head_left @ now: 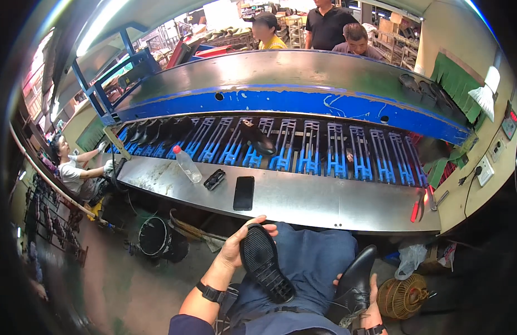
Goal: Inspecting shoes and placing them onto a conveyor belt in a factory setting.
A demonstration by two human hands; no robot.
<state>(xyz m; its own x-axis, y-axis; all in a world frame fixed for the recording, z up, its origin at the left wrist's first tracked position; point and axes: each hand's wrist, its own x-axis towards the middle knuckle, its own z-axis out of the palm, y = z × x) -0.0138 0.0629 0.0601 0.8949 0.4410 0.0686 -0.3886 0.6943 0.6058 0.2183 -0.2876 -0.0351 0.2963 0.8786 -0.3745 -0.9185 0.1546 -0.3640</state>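
My left hand (pixel 234 245) is closed round the toe end of a black shoe sole (pixel 264 261), its ribbed tread and heel facing up at me. The sole slants over my lap, heel toward my body. To the right, a black leather lace-up shoe (pixel 356 274) rests in my right hand (pixel 373 293), toe pointing away from me. Those fingers wrap it from both sides, partly hidden beneath it. Both hands are below the near edge of a metal ledge (pixel 303 204), apart from each other.
Ahead runs a blue conveyor (pixel 303 103) with a lower rack (pixel 308 148) carrying black shoes. A bottle (pixel 187 164), a phone (pixel 244 193), a small black object (pixel 215 180) and red-handled pliers (pixel 418 209) lie on the ledge. A bucket (pixel 153 237) and wicker basket (pixel 403 297) stand below. Several people work nearby.
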